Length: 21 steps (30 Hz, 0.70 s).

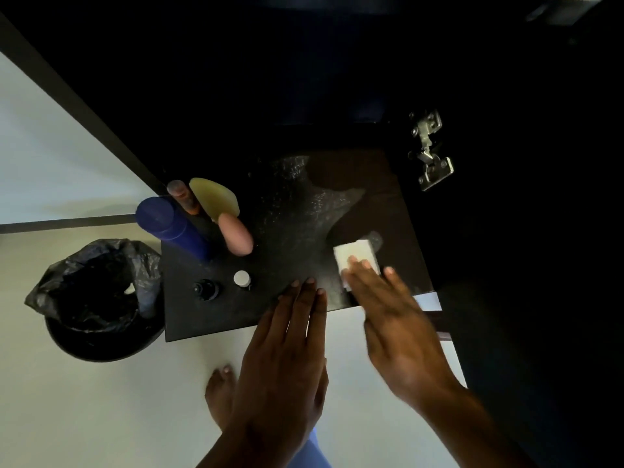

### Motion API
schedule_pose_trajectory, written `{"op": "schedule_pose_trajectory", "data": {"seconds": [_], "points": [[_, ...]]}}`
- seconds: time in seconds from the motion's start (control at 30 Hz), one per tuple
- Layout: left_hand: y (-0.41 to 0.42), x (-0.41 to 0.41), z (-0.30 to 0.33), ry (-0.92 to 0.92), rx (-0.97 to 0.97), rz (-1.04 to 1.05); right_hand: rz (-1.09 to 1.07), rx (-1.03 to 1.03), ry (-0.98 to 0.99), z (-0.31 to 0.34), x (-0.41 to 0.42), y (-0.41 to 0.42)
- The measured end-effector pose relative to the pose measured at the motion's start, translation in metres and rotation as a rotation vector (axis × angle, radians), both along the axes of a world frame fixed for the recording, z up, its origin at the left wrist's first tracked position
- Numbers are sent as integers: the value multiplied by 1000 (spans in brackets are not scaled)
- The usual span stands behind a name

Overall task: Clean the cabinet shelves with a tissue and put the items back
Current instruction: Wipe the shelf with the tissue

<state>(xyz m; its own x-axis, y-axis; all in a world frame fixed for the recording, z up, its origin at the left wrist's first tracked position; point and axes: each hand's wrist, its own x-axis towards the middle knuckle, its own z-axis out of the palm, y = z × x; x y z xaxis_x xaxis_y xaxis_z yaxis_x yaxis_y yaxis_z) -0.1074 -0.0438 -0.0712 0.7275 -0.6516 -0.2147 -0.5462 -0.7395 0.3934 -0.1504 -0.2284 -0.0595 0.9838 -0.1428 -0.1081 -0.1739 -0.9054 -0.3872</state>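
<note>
Wiping step: right hand (pixel 401 329) presses flat, fingers spread, on folded tissue (pixel 354 256) at the dark shelf (pixel 293 214) right-front, left hand (pixel 287 359) flat, fingers together, at the front edge (bottles (pixel 175 224) crowd the left), next probably wiping toward them.

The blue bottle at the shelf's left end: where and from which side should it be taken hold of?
Judging by its pose, grip the blue bottle around its upright round body just under the cap, coming from the open front-left; the brown-capped bottle and pink bottle crowd its back and right.
</note>
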Motion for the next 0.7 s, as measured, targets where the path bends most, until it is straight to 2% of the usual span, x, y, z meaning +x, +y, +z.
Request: {"op": "schedule_pose_trajectory", "data": {"seconds": [0.17, 0.27, 0.37, 0.5, 0.6, 0.7], "points": [[-4, -1, 5, 17, -23, 17, -172, -6, -20, -2, 49, -16], [-11, 1, 15, 46, -65, 113, -17, 59, -3, 1, 69, -5], [-20, 11, 21, 54, -44, 206, 131, 111, 44, 2, 54, 1], [-40, 34, 19, 17, -28, 241, 31, 44, 13, 2, 63, -12], [-53, 47, 19, -7, -8, 259, -60, 28, -6, -4, 109, -21], [-59, 55, 18, -9, 16, 285, -26, 70, -15, -5, 159, -25]]}}
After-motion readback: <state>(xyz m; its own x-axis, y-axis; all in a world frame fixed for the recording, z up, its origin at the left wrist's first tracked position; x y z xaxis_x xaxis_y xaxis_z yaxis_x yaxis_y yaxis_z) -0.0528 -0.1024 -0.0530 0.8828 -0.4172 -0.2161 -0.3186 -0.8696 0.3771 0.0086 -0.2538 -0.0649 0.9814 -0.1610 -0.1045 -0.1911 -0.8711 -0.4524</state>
